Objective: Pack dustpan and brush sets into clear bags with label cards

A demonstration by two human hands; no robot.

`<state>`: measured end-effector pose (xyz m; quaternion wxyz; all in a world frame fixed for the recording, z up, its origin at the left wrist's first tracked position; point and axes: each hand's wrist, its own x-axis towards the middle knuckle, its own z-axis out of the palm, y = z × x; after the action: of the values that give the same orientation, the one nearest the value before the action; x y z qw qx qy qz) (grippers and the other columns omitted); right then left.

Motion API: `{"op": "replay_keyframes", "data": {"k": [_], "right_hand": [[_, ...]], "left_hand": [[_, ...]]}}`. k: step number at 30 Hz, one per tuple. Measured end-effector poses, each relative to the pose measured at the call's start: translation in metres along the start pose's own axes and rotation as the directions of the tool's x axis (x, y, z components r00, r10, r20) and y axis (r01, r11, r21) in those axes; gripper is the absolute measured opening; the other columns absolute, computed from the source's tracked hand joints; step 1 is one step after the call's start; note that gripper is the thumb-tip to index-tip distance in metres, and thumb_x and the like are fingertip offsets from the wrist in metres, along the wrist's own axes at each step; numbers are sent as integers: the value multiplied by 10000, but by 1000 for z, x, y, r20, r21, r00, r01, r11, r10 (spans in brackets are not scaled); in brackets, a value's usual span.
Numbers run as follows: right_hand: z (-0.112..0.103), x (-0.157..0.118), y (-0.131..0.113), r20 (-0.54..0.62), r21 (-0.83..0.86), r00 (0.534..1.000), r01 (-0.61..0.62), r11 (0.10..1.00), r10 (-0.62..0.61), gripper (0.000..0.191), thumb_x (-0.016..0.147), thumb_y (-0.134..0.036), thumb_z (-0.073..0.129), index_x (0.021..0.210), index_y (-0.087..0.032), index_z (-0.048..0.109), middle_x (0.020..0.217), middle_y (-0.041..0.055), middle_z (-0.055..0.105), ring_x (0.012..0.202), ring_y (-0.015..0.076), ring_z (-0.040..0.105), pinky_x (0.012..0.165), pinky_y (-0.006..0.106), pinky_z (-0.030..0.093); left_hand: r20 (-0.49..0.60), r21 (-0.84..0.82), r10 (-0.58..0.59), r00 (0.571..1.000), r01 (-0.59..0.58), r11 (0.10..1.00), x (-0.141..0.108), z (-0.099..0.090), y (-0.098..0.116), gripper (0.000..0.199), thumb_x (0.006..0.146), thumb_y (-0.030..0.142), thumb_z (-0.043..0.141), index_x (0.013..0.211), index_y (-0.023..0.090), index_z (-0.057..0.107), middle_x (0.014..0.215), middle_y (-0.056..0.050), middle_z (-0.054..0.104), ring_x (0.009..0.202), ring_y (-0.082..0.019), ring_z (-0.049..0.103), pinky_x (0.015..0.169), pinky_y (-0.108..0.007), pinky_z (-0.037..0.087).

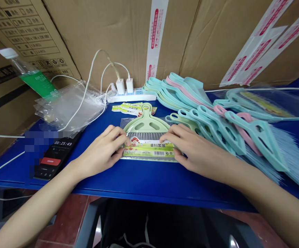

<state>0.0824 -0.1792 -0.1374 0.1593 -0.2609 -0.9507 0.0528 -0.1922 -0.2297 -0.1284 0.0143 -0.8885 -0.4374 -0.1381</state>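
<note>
A green dustpan and brush set (pixel 146 124) lies on the blue table in a clear plastic bag, its looped handle pointing away from me. Across its bristles sits a printed label card (pixel 149 148) with a red mushroom picture. My left hand (pixel 105 150) grips the left edge of the bagged set, fingers curled and thumb beneath. On the opposite edge, my right hand (pixel 191 146) pinches the bag and the card's right end in the same way.
Several small brushes (pixel 258 137) fan out at right, in front of stacked dustpans (pixel 175 91). A bagged set (pixel 258 103) lies far right. Loose label cards (pixel 126 108), a power strip (pixel 131 97), plastic bags (pixel 72 103), a bottle (pixel 33 75) and a phone (pixel 53 155) are left and behind.
</note>
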Motion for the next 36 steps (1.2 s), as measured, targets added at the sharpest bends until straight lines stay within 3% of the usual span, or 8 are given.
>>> {"op": "replay_keyframes", "data": {"k": [4,11,16,19,24,31,36], "right_hand": [[-3,0,0,-5,-35,995,-100,994,100,328,757,-17,445,1007,-171,590,954,110,588,971,263,603,718,336,495],[-6,2,-2,92,-77,958,-265,961,272,335,807,-100,429,1103,-169,570,1018,102,710,723,217,655,578,309,421],[-9,4,-3,169,-55,935,-308,950,313,330,829,-94,407,1104,-147,580,696,33,647,594,199,588,532,286,373],[-12,5,-4,208,-17,928,-313,950,309,347,841,-87,398,1135,-142,573,562,-21,532,531,190,529,505,276,336],[-12,3,-5,197,16,942,-280,960,271,274,830,-77,394,1033,-183,544,546,-45,481,500,166,498,496,256,316],[-12,1,-7,215,-27,956,-196,980,197,190,778,-52,404,796,-232,461,531,-45,494,452,143,441,475,261,245],[-12,1,-7,190,-35,973,-125,992,129,226,780,-34,416,801,-220,542,630,-5,626,516,154,517,499,270,264]], "left_hand": [[-16,51,-95,995,96,994,-1,-1,-1,148,893,169,512,1022,194,580,1004,-66,546,919,-210,518,797,-356,497],[113,126,-213,970,199,972,1,0,0,176,868,182,485,1027,204,558,714,17,564,669,-182,558,742,-366,506],[93,165,-204,975,187,968,2,-1,3,201,814,136,499,998,210,529,669,36,568,618,-178,558,717,-349,498],[89,153,-201,976,186,971,2,-2,4,209,804,132,502,997,212,510,673,38,576,624,-180,572,678,-324,485],[107,110,-197,975,185,977,0,-4,4,244,779,131,513,1004,219,480,664,57,579,619,-173,586,634,-297,465],[130,60,-165,978,159,986,-1,-6,5,277,745,141,526,1002,220,459,614,77,558,566,-162,565,572,-278,426],[146,72,-168,975,159,985,-1,-6,5,257,739,148,511,978,226,457,623,71,558,572,-158,572,556,-271,423]]}}
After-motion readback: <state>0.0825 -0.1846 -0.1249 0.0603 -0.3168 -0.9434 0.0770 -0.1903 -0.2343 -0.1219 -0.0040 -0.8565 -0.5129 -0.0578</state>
